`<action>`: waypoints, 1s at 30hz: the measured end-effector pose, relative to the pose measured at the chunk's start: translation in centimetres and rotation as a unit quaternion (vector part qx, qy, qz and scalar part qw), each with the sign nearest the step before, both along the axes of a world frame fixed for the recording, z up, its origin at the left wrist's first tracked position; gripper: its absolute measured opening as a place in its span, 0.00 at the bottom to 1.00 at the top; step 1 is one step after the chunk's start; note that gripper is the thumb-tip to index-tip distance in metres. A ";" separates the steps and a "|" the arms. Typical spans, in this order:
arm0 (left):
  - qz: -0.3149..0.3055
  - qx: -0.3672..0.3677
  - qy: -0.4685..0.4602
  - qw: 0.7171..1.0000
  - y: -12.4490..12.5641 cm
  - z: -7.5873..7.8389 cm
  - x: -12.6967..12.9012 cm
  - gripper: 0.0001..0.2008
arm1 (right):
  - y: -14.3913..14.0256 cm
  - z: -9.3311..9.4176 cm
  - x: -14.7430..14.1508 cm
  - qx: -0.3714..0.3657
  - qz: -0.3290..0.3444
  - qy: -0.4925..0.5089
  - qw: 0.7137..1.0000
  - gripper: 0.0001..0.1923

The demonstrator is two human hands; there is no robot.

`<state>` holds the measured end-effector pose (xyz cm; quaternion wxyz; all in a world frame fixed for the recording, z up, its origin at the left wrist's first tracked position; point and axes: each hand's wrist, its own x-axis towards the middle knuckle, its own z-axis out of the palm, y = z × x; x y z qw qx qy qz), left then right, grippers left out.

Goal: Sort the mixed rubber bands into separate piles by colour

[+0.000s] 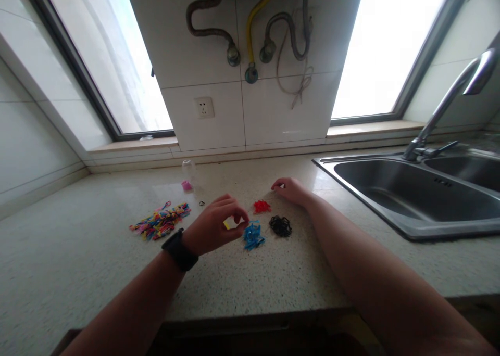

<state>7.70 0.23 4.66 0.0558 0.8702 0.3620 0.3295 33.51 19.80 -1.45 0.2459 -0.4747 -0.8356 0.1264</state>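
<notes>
1. Blue bands (253, 234) sit in a small pile on the table (273, 278), just right of the left hand (214, 225)
2. Left fingers (239, 226) pinched together at the pile's edge, something yellow (226, 224) showing under them; can't tell if a band is actually gripped
3. Right hand (291, 189) rests flat, fingers released, just beyond the red pile (261, 206); black pile (280, 225) sits beside the blue
4. Mixed pile (161, 221) lies well left; better to pinch one band at a time and keep the piles apart
5. Sink (410, 200) edge is off right, front edge near; open room left and front
</notes>
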 end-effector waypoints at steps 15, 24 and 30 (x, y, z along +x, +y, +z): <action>-0.008 -0.031 0.155 0.987 1.0 -0.9 -0.5 0.01 | 0.8 -0.9 0.0 0.005 -0.004 0.014 1.000 0.11; -0.043 -0.064 0.193 0.978 1.1 -1.1 -0.3 0.01 | 0.9 -0.9 0.1 0.003 0.003 0.016 1.000 0.11; -0.052 -0.072 0.193 0.977 1.2 -1.3 -0.3 0.02 | 1.0 -0.9 0.1 0.000 0.002 0.011 1.000 0.11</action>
